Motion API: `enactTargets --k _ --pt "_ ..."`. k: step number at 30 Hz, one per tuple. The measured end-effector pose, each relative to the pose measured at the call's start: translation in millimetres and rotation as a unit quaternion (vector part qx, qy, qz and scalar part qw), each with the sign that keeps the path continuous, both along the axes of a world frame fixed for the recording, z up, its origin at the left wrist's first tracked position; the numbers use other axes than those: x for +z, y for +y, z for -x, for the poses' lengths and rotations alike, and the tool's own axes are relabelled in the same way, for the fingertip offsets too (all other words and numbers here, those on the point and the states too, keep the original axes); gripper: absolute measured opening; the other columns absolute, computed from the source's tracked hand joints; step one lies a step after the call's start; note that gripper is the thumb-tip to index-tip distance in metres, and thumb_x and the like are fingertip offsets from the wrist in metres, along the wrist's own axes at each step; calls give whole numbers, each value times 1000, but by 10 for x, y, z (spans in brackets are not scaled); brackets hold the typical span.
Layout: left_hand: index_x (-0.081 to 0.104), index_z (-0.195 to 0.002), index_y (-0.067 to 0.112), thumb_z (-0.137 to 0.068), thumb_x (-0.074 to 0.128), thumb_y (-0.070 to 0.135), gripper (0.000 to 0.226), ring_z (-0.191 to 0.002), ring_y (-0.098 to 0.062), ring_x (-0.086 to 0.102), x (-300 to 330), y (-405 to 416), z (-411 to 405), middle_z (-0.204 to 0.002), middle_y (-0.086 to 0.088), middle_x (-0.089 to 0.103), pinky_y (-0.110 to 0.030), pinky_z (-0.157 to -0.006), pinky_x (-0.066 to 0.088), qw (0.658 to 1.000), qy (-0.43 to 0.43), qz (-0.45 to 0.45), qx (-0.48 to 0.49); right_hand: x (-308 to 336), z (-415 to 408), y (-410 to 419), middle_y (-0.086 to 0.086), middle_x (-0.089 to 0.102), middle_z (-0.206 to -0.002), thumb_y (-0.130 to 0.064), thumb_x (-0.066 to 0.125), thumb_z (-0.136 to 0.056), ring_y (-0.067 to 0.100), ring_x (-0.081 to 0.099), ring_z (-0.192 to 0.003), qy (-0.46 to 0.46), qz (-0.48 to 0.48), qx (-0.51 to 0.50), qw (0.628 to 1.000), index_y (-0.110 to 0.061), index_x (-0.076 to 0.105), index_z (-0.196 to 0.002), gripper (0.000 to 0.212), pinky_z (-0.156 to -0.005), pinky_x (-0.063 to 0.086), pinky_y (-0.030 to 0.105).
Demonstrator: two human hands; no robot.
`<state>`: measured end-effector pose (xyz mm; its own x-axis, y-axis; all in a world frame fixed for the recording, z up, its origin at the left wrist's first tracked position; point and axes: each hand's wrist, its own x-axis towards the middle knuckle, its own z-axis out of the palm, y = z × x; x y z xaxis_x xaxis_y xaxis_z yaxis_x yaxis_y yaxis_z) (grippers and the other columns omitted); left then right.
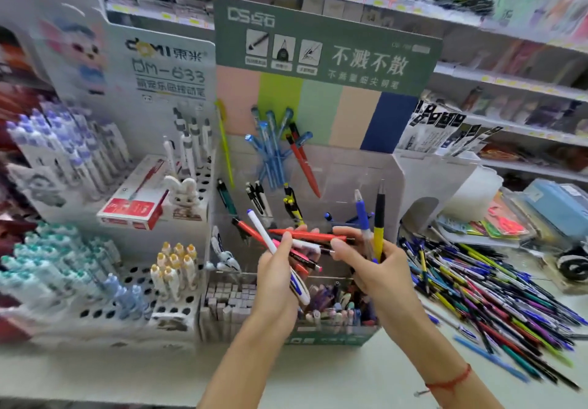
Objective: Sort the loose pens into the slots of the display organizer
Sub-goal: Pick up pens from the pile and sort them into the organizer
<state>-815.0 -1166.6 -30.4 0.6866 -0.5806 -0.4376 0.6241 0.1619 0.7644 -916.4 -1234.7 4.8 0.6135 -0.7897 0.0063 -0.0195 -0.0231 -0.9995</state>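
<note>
Red cord: a thin cord [451, 380] is circling the right wrist, nearest the camera, well below the grip.
Left hand: the left hand [276, 276] is curling round a fanned bundle, with a white pen [270, 243] slanting up across the thumb and red pens [310, 235] lying crosswise above the fingers.
Right hand: the right hand [372, 265] is pinching a yellow-and-black pen [378, 227] and a blue pen [362, 214] upright; its fingertips are also meeting the red pens' tips.
Slip risk: both grips are carrying several barrels at once, so, as a judgement, loosening either one to pass a single pen could be letting others slide out below the hands.
Loose pile: loose pens [496, 297] are lying heaped to the right of the right-hand grip, some near the counter edge and liable to roll if brushed.
Display organizer: the display organizer [366, 167] is standing just beyond both grips, slots partly filled; blue pens [273, 151] are leaning at mixed angles.
Mis-sort risk: motion blur is hiding slot edges, so a pen could be landing in the wrong compartment.
</note>
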Motion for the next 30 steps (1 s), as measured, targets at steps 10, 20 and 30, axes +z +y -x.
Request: enactTargets --k 10,20,30 --pt "56 -117 14 -102 41 18 22 -96 -15 70 150 76 -388 -109 1 72 -26 -71 57 989 -106 98 -35 678 -404 -724 19 62 -66 -28 65 -90 6 63 -61 -94 299 -187 931 11 59 -73 42 -63 50 22" --pt "59 -125 16 -100 41 16 31 -105 -19 67 175 182 -522 -116 -4 70 -40 -94 49 983 -45 148 -95 720 -1202 -1089 4 53 -60 -36 74 -79 22 49 -58 189 465 -58 863 -23 52 -59 33 -56 41 31" --pt "61 -124 15 -100 42 15 30 -106 -20 67 140 219 -549 -115 -7 70 -41 -92 49 981 -9 168 -92 493 -723 -859 -11 66 -72 -30 78 -78 -2 54 -61 124 223 16 967 -21 71 -100 25 -59 40 9"
